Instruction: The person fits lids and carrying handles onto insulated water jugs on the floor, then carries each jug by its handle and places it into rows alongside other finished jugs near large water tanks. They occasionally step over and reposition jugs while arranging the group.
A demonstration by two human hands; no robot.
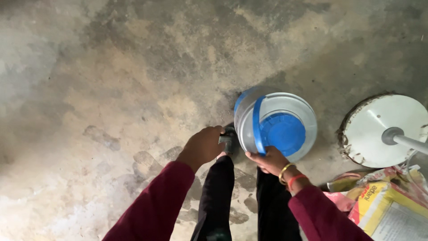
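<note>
The right hand (269, 160) grasps the lower rim of a silver insulated water jug (274, 125) with a blue lid and blue carrying strap, fingers curled under its edge while the jug tilts so that its top faces the camera. Just to the left of that grip, the left hand (203, 145) is clenched around a small dark object (228, 139), too hidden to identify, which sits right against the jug's side. Gold and red bangles (289, 175) circle the right wrist, and maroon sleeves cover both forearms. Below the hands stand the person's legs in black trousers (218, 201) on a stained concrete floor (111, 89). Well to the right of the jug lies a round white fan base (379, 129) with a metal pole, and near it, below, some printed sacks (383, 205).
</note>
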